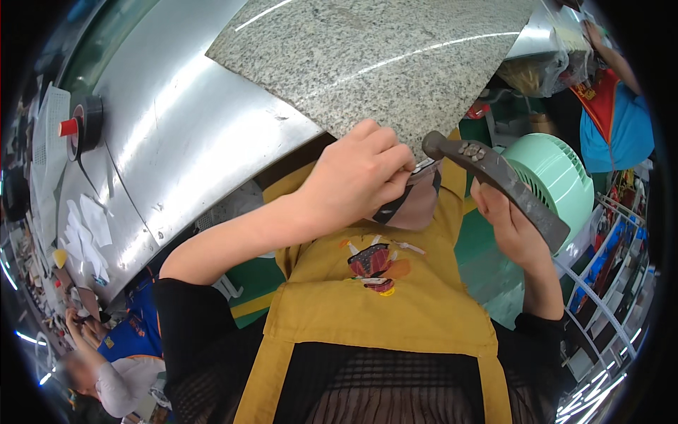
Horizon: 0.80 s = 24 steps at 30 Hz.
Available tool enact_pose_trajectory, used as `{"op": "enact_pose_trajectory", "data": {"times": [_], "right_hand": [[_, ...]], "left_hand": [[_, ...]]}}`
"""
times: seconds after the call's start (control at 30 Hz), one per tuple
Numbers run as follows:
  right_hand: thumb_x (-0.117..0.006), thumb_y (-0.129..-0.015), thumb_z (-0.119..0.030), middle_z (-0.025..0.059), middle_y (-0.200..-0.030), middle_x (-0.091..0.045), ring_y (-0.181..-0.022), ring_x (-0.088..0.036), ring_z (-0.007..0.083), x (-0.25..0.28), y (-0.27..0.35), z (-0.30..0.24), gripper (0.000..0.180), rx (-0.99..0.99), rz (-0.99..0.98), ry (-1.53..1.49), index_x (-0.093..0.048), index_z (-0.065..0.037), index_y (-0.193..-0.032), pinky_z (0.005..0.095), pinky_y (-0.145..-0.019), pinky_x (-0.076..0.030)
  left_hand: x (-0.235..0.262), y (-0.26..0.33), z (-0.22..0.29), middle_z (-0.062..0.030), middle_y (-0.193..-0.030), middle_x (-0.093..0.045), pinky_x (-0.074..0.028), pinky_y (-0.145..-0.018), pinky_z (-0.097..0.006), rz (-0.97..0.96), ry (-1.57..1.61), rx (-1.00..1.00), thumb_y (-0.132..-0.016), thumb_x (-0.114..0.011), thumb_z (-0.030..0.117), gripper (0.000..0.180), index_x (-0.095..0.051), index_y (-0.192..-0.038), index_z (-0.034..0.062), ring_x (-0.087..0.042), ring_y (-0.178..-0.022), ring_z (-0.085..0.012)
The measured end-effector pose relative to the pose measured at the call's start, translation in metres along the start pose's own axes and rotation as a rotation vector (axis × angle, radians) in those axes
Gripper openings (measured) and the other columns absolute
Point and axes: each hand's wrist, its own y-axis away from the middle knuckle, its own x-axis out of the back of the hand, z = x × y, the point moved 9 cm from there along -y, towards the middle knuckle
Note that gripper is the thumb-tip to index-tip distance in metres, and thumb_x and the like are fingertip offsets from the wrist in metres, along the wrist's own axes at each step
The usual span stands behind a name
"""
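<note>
two hands work close in front of the chest, above a mustard-yellow apron (395, 311). left hand (357, 180) is curled shut, fingertips pinching the top edge of a small pinkish-brown piece of material (417, 201), likely leather or fabric; the piece hangs between the hands, just below the desk edge, held up so its edge meets the tool. right hand (512, 230) is wrapped around the lower part of a dark metal tool handle (505, 180); the handle slants up to the left, with a cluster of rivets or screws near its upper end, and that end sits right beside the pinched edge. whether the tool's tip touches the piece i cannot tell, the left fingers cover that spot. the pinch looks like a way to keep the soft piece taut and steady for the tool. speckled granite slab (381, 56) lies on the steel desk (183, 141) ahead, one corner jutting toward the hands. mint-green fan (558, 177) stands behind the right hand. roll of black tape (88, 124) rests well off to the left on the desk, white paper scraps (88, 233) nearer the edge. another person in blue (614, 120) stands far right; a further one sits low left.
</note>
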Motion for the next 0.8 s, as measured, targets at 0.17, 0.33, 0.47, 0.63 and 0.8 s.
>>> {"op": "enact_pose_trajectory", "data": {"times": [0.17, 0.33, 0.47, 0.63, 0.8], "right_hand": [[-0.05, -0.095, -0.007, 0.0147, -0.095, -0.058, -0.08, -0.058, 0.0266, -0.004, 0.007, 0.01, 0.025, -0.03, 0.025, -0.005, -0.051, 0.001, -0.119, 0.0296, -0.072, -0.046], [-0.047, -0.095, -0.009, 0.0084, -0.075, -0.049, -0.066, -0.042, 0.0158, -0.011, 0.004, 0.009, 0.021, -0.013, 0.027, 0.066, -0.051, 0.002, -0.113, 0.0279, -0.062, -0.039], [-0.049, -0.094, -0.008, 0.0119, -0.08, -0.052, -0.066, -0.045, 0.0207, -0.01, 0.004, 0.008, 0.024, 0.061, 0.021, 0.083, -0.05, 0.002, -0.116, 0.0294, -0.063, -0.041], [-0.057, -0.081, -0.004, 0.0158, -0.098, -0.063, -0.082, -0.064, 0.0351, -0.022, 0.005, 0.004, 0.04, 0.069, -0.019, 0.223, -0.05, -0.002, -0.121, 0.038, -0.067, -0.05], [-0.056, -0.081, -0.005, 0.0154, -0.096, -0.063, -0.083, -0.064, 0.035, -0.013, 0.0, -0.002, 0.043, 0.029, -0.03, 0.174, -0.048, -0.004, -0.123, 0.0377, -0.067, -0.051]], "left_hand": [[-0.013, -0.008, 0.0, -0.0041, -0.08, -0.054, -0.048, -0.06, -0.035, -0.06, -0.115, 0.067, -0.077, -0.066, 0.008, 0.011, -0.063, -0.087, 0.0107, -0.058, -0.074, -0.0218], [-0.007, -0.006, -0.006, -0.0034, -0.084, -0.055, -0.048, -0.061, -0.032, -0.158, -0.07, 0.065, -0.075, -0.064, 0.007, 0.015, -0.063, -0.09, 0.0095, -0.059, -0.074, -0.0216], [-0.005, 0.005, 0.015, -0.0038, -0.086, -0.055, -0.047, -0.062, -0.03, -0.044, -0.329, -0.225, -0.069, -0.063, 0.008, 0.023, -0.063, -0.092, 0.0062, -0.058, -0.075, -0.0202], [-0.016, 0.017, 0.026, -0.0048, -0.088, -0.055, -0.046, -0.066, -0.03, 0.007, -0.486, -0.339, -0.065, -0.062, 0.011, 0.029, -0.061, -0.093, 0.0042, -0.056, -0.077, -0.0192], [-0.013, 0.013, 0.032, -0.0035, -0.087, -0.056, -0.044, -0.076, -0.034, 0.034, -0.562, -0.356, -0.067, -0.062, 0.01, 0.026, -0.061, -0.093, 0.0057, -0.056, -0.083, -0.0194]]}}
